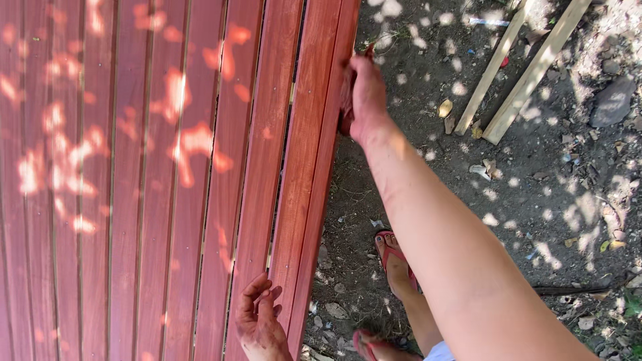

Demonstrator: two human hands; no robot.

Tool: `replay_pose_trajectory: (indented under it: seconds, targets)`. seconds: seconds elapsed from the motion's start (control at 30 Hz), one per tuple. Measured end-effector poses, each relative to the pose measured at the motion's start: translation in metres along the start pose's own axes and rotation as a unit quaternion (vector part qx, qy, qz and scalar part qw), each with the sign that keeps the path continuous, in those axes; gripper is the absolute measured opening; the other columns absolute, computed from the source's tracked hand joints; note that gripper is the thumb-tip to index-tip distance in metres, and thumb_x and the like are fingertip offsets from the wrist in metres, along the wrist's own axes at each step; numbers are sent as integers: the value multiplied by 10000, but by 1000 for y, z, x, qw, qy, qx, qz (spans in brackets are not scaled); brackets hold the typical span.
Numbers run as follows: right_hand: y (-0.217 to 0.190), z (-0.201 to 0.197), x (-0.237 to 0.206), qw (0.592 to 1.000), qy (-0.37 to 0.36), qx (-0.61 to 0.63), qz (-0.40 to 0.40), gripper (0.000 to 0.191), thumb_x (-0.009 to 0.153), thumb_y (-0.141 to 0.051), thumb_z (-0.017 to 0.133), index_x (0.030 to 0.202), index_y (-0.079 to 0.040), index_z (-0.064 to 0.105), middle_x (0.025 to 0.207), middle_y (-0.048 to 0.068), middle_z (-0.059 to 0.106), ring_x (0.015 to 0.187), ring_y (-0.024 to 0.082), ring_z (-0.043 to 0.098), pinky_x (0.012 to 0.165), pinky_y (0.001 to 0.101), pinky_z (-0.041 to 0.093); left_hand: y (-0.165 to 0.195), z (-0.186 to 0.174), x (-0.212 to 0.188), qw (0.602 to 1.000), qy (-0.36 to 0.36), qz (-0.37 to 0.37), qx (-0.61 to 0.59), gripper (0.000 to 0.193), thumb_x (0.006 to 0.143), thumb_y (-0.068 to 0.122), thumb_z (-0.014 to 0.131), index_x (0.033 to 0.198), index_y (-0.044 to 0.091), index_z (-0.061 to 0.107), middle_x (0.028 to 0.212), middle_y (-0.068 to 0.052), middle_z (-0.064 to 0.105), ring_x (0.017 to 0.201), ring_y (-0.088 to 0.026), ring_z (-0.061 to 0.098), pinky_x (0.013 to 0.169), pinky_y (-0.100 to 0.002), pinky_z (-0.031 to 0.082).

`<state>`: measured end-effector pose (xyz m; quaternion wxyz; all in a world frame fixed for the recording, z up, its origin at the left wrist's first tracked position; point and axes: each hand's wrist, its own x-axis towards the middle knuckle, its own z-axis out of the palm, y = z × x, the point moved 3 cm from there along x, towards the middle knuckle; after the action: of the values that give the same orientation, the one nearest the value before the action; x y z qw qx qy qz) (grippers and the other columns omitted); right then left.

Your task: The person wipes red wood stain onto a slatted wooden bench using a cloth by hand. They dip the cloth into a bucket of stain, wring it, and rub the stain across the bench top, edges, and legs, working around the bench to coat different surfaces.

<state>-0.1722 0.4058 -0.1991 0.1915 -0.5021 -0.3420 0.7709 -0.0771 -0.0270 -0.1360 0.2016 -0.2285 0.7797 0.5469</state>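
Fingers of my right hand clamp a stain-soaked rag, soft and limp, I judge, against the outermost red plank's edge, while my left hand's spread fingertips rest on that stiff, probably slick-wet board.

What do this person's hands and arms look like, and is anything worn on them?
Both are bare: no gloves, sleeves, watch or rings show. The left hand is smeared with reddish-brown stain over fingers and back. The right hand carries the same reddish tint, and its long forearm is uncovered, dappled by sunlight.
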Motion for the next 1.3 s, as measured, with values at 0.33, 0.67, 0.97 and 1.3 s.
replay_pose_trajectory:
  seconds: [0.33,0.67,0.97,1.3]
  targets:
    - [217,-41,-225,952,32,69,297,733,993,-627,254,1468,-133,513,1470,181,570,1351,326,554,1141,483,437,64,-11,15,999,25,-20,39,336,902,7,584,1217,52,693,1120,-97,721,991,-205,721,772,-328,500]
    - [290,-71,-230,917,123,128,356,536,1015,-484,325,1150,-52,613,1105,185,652,987,302,635,864,462,542,19,3,68,995,-39,-45,79,324,940,43,575,1242,95,681,1140,-69,697,1004,-221,703,763,-327,473]
    - [-52,9,131,996,31,34,70,340,992,-431,465,976,-100,539,799,63,529,686,194,550,563,475,521,97,204,70,988,-109,57,88,291,937,21,569,1197,15,699,1132,-135,731,1087,-223,684,958,-323,526]
    - [-1,-2,69,986,11,61,156,587,1004,-473,341,1441,-150,563,1449,132,627,1306,276,600,1093,413,457,303,305,104,958,-89,195,189,322,945,100,549,1246,28,639,1221,-135,624,1149,-244,583,973,-335,476]
